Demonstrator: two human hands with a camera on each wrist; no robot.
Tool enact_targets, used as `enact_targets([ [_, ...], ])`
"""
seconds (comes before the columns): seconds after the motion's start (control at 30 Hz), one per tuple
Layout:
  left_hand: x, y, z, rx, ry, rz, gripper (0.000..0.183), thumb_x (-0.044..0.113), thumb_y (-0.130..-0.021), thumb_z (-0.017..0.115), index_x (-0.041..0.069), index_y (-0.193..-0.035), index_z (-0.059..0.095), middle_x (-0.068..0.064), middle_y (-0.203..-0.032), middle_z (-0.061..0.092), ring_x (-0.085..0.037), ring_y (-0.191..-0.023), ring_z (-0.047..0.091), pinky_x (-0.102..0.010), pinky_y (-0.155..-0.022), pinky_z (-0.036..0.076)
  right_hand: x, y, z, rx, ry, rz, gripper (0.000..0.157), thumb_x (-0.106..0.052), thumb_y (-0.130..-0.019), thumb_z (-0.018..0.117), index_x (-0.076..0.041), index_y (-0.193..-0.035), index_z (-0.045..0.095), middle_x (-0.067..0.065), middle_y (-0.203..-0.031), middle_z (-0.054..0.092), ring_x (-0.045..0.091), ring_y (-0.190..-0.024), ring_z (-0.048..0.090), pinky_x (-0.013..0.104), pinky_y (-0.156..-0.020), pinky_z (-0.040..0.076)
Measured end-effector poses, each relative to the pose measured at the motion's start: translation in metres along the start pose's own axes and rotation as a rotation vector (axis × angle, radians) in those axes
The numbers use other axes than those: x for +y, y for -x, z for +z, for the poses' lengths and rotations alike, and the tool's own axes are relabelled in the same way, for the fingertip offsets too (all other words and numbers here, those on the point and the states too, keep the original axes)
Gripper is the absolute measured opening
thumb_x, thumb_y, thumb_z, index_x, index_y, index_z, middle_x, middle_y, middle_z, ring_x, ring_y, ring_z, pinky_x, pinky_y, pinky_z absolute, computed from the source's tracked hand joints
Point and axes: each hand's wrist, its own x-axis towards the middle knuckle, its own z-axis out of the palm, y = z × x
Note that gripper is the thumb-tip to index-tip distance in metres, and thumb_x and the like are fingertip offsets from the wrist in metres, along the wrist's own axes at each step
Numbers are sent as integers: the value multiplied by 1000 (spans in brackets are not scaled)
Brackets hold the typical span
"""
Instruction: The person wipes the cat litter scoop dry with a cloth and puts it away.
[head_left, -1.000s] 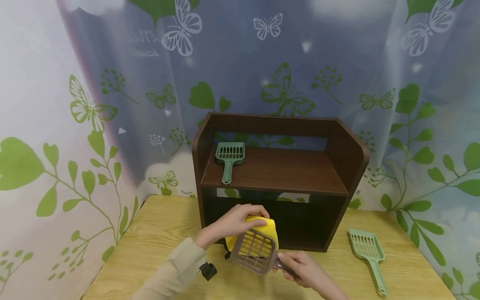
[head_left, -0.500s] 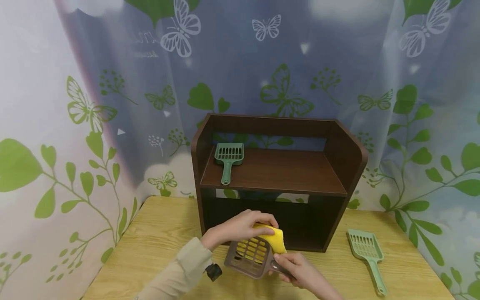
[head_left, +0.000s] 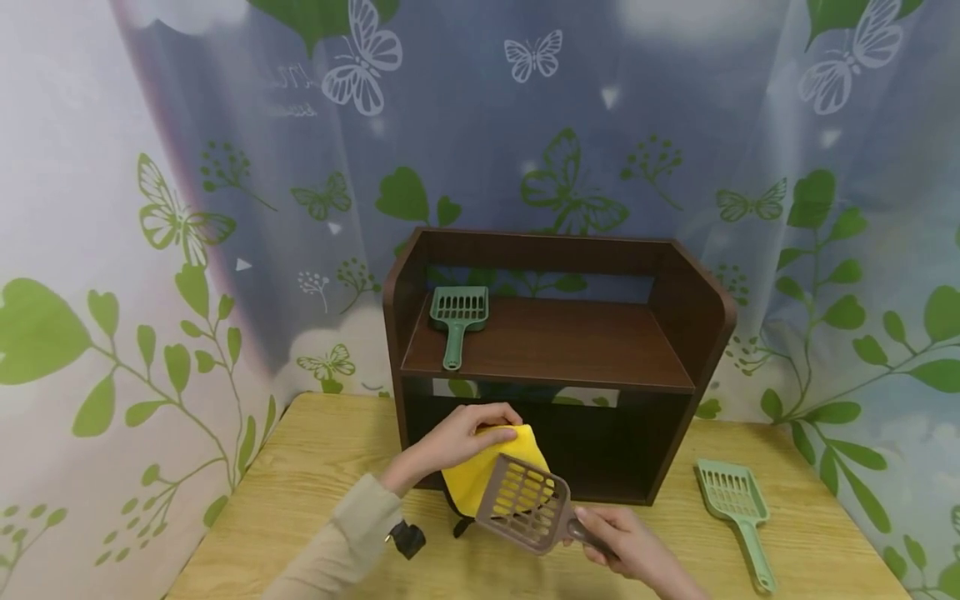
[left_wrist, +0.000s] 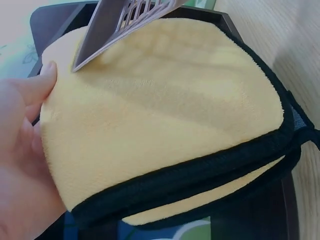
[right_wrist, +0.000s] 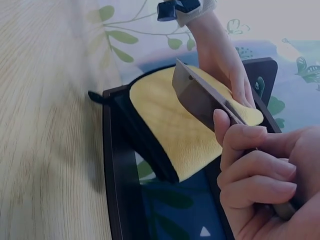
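Observation:
My left hand (head_left: 459,437) grips the upper edge of a yellow cleaning cloth (head_left: 472,482), thumb on its front face. Black edging and a small loop show on the folded cloth (left_wrist: 165,105) in the left wrist view. In front of the cloth is a brown slotted litter scoop (head_left: 491,497), tilted, its slots showing yellow behind. My right hand (head_left: 630,546) holds the scoop by its handle, fingers curled round it. In the right wrist view the scoop (right_wrist: 197,97) overlaps the cloth, edge toward the left hand.
A dark brown two-tier shelf (head_left: 547,381) stands behind the hands. On its upper board, at left, lies a green scoop (head_left: 454,337). A paler green scoop (head_left: 738,500) lies on the wooden table (head_left: 322,450) at right. A printed curtain (head_left: 465,125) hangs behind.
The left hand has gone right with the cloth, bunching near the scoop's handle, then back left, where the cloth now hangs spread. The scoop has moved slightly right and tilted differently.

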Motion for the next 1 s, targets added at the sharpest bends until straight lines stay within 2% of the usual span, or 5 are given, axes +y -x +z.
enact_targets([
  [0.17,1,5,3,156,8,-77,23,31,-105,56,16,-116,69,0,-112,72,-18,-105,67,-33,-87,53,-2,5,-5,58,-21,76,55,-23,-113,35,29,-109,53,-6,-66,49,-3,-45,28,25,-38,17],
  [0.33,2,9,13,312,50,-165,29,29,-106,57,5,-117,68,-9,-108,73,-21,-96,68,-30,-79,53,-7,5,-3,237,-2,234,56,-44,-111,35,5,-112,61,-5,-67,46,2,-43,26,20,-42,26],
  [0.43,2,10,21,384,86,-190,31,28,-106,56,2,-119,66,-12,-106,73,-17,-85,66,-26,-73,52,-7,2,2,341,-22,264,53,-45,-111,33,2,-112,57,-4,-68,45,4,-44,26,20,-44,28],
  [0.8,15,4,55,632,215,-305,32,25,-109,47,-2,-126,54,-18,-115,66,-18,-84,61,-28,-69,50,2,-17,40,479,-151,191,50,-39,-113,24,4,-123,48,-4,-69,37,5,-46,27,20,-44,26],
  [1.0,26,0,75,778,359,-324,29,25,-111,41,1,-125,47,-15,-99,60,-13,-67,50,-24,-56,43,6,-30,60,547,-197,113,44,-31,-114,19,3,-116,46,-3,-67,36,5,-43,28,20,-41,26],
])
